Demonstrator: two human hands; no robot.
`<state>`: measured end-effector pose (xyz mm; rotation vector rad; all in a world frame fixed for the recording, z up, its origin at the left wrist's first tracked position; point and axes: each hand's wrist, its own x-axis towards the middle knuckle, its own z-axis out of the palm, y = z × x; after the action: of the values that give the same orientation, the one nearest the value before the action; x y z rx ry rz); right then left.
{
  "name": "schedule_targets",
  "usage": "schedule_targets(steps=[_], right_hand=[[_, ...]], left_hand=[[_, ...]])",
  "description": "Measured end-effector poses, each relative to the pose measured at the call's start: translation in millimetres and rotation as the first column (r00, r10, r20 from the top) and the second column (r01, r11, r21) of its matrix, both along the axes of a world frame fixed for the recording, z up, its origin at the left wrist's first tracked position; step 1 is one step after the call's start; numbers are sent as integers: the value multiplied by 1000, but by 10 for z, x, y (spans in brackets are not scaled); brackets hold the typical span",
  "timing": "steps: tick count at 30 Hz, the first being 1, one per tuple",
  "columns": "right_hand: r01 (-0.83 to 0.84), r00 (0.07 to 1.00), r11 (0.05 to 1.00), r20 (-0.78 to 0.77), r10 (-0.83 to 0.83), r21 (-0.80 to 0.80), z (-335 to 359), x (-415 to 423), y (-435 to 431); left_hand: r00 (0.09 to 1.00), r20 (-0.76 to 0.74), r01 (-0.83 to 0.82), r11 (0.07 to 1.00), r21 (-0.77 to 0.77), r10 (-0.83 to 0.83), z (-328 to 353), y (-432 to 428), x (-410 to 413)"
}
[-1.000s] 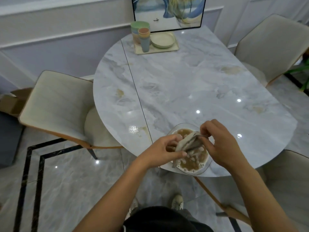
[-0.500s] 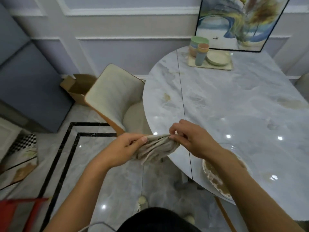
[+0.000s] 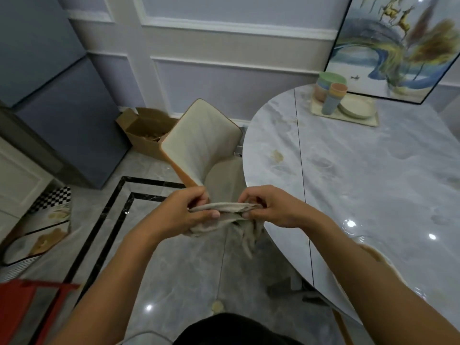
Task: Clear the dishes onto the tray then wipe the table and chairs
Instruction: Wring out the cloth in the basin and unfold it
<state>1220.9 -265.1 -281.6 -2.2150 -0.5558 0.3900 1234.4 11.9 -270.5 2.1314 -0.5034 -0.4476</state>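
A grey-beige cloth (image 3: pixel 225 215) is stretched between my left hand (image 3: pixel 185 212) and my right hand (image 3: pixel 270 207), with its loose part hanging down over the floor, left of the marble table (image 3: pixel 373 175). Both hands pinch its top edge. A beige tray (image 3: pixel 348 118) at the table's far side carries stacked coloured cups (image 3: pixel 332 93) and a pale plate (image 3: pixel 356 108). A dirty glass plate (image 3: pixel 380 260) with brown residue lies at the near table edge, mostly hidden behind my right forearm. A cream chair (image 3: pixel 204 143) stands just beyond my hands, tucked against the table.
A brown stain (image 3: pixel 277 155) marks the table near its left edge. An open cardboard box (image 3: pixel 144 130) sits by the wall behind the chair. A framed painting (image 3: pixel 398 46) leans at the table's back. Something red (image 3: pixel 27 305) stands at the lower left.
My hands lifted the cloth off the dirty glass plate and carried it left, off the table edge. The view has swung left towards the chair and floor.
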Motion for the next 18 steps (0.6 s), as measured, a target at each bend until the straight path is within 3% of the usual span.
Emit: schedule_targets(steps=[4,8,14,18], right_hand=[[-7,1000,994,3,7,-113,23,184,52],[19,1000,988,13,-18,-154,-10,331,74],[221,970,975,97,-221,16,-101,469,299],[240,969,970,54,-243,46,-204,527,340]], left_hand=[[998,51,-37,996,-82,41,85,189,194],[997,22,-76,996,-46,77,220,375,356],[995,-79,-63,996,-68,57,212,573,431],[996,-78,-52,998,20,53,160,704,419]])
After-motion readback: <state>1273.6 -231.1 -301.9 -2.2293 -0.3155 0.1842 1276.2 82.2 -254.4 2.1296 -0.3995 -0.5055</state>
